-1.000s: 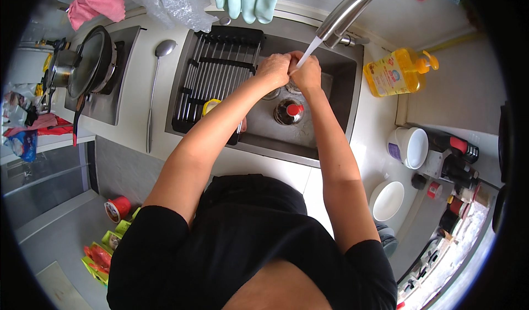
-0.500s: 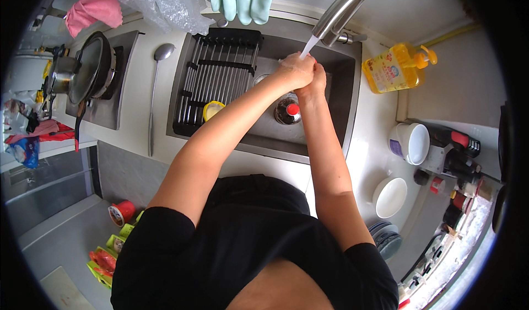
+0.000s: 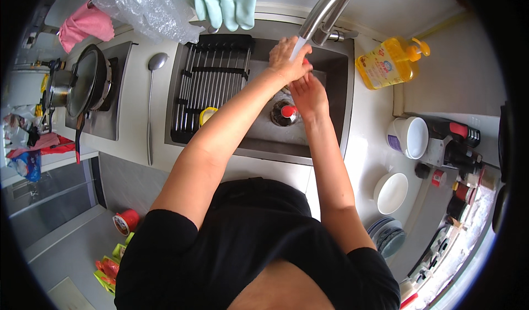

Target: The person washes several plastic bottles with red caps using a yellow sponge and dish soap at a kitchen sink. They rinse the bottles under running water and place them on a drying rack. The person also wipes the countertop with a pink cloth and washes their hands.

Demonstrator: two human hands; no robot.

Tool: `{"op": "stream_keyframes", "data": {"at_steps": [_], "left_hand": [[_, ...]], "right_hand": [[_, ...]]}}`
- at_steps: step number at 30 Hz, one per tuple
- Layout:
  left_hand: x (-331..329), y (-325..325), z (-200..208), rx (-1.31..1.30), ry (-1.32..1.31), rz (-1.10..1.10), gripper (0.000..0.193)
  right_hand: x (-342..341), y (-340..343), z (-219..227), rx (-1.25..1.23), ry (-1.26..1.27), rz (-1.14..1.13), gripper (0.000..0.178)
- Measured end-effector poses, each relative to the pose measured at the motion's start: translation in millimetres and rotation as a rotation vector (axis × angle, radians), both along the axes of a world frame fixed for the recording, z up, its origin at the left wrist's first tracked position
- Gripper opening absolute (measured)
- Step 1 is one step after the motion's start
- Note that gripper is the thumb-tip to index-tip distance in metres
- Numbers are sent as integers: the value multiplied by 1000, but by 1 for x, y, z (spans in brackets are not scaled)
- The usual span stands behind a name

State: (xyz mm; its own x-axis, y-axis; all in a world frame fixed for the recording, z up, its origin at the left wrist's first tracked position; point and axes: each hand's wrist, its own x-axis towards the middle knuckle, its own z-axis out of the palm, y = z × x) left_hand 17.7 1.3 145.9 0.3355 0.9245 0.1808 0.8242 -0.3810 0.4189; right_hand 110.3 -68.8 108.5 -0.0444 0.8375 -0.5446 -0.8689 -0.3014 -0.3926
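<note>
My left hand is under the faucet, in the running water. Its fingers curl forward and down, and what they grip is hidden. A small red piece shows between my two hands; its kind I cannot make out. Just below, my right hand has its fingers stretched toward the left one. In the sink, beneath my wrists, stands a dark bottle with a red cap. A black-and-steel drying rack fills the sink's left side, with a yellow-rimmed thing partly behind my left forearm.
A yellow pump bottle stands right of the sink, with a white tub, a white bowl and stacked dishes nearer. Left are a long ladle and a pan on the stove. Light-green gloves hang behind.
My hands have drawn apart from being clasped together under the stream. The right has slid lower with its fingers straightening, and the left stays in the water. The whole view has shifted slightly.
</note>
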Motion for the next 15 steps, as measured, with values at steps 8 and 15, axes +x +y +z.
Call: {"op": "stream_keyframes", "data": {"at_steps": [8,15], "left_hand": [[6,10,-27,-270,256,-118,40],[-30,-20,-23,-540,-219,48,24]], "right_hand": [[18,-86,-25,-189,-163,-106,30],[26,-103,-28,154,-836,290,34]]}}
